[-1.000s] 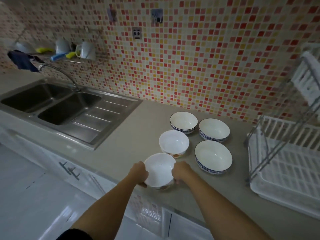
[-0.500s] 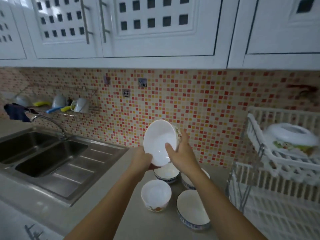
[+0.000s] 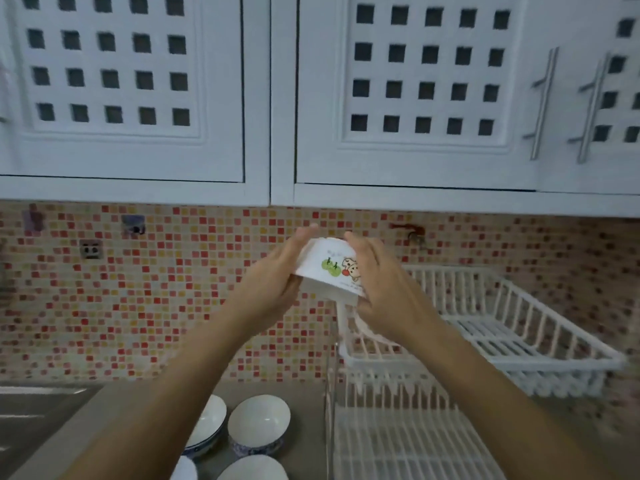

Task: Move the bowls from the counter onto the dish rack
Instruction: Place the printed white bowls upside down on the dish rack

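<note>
- Both hands are holding one white bowl [image 3: 329, 268] up in the air, turned upside down, with its cartoon fruit print facing the camera.
- The left hand [image 3: 277, 271] is pressing against the bowl's left wall, fingers curled over toward the foot; the right hand [image 3: 377, 282] is cupping the right wall, fingers stretched along it. The two are clamping the bowl between them.
- The bowl is hanging just above the left end of the dish rack's upper tier [image 3: 519, 344] and is not resting on it yet; the camera is blurring here, so whether its rim is brushing the rack's end rail cannot be told.
- A pale, curved thing is showing just under the right hand at that end of the tier; it is too smeared to name.
- The rest of the upper tier is showing bare slats, and the lower tier [image 3: 398, 445] is looking bare in the part that is visible.
- Four more bowls are sitting on the desk [image 3: 301, 393] left of the rack: a blue-rimmed bowl [image 3: 258, 422], another blue-rimmed bowl [image 3: 207, 426] partly hidden by the left forearm, and two white bowls cut off at the bottom edge [image 3: 252, 469] [image 3: 183, 469].
- Judging from this, the task is only beginning: the first carried bowl is about to be set down, and four are waiting.
</note>
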### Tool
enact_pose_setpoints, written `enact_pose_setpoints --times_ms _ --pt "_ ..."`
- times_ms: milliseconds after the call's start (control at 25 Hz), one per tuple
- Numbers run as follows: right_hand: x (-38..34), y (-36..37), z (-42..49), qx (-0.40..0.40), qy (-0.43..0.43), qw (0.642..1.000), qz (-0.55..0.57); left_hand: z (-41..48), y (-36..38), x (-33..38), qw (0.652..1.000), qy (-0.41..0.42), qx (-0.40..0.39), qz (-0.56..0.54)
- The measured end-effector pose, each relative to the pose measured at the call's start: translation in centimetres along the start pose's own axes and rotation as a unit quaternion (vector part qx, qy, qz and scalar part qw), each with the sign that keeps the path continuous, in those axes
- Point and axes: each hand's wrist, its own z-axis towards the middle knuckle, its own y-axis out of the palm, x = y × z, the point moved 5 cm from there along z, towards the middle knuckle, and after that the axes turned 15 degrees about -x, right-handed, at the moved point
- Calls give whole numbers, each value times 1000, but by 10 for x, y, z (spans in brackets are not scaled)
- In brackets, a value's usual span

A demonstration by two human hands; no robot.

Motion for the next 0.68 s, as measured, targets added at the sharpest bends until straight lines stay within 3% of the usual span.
enact_pose_setpoints --times_ms 80,240,440,560,680 --pt "41 -9 -14 -25 -6 998 61 22 21 11 1000 14 20 -20" --pt "105 -15 -42 -111 31 953 280 35 61 15 982 39 64 -175" --pt "141 -21 -42 -173 -1 908 381 61 94 32 985 66 59 -148" --pt "160 -17 -34 -159 1 914 374 78 102 26 987 93 -41 -123" --pt "177 1 -24 -155 4 962 224 89 120 19 974 49 -189 -111"
